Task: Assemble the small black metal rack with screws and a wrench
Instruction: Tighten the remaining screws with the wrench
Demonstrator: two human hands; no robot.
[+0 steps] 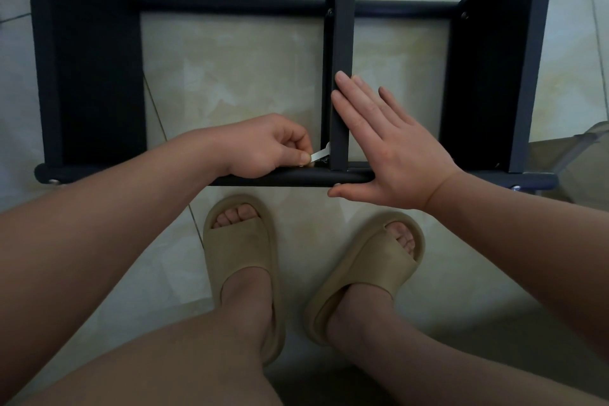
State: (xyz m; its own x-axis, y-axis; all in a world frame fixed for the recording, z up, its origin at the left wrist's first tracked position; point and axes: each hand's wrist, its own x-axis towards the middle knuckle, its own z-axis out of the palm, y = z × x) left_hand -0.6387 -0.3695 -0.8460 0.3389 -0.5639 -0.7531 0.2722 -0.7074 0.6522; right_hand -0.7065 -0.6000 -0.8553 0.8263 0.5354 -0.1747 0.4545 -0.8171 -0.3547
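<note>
Left hand (270, 145): pinches the flat wrench (319, 153) at the front joint.
Right hand (392, 148): straight, slightly spread fingers brace the middle bar (342, 43).
Advice: short turns, bar held square, wrench well seated.
Rack (92, 76): on the tiled floor (230, 76), before the feet (240, 241).

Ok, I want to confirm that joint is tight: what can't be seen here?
Head view only:
- Tip of the wrench and any screw there: too small, dark, partly behind the centre bar.
- Its handle end: covered by the left hand.
- Far side of the rack: cut off by the top edge.
</note>
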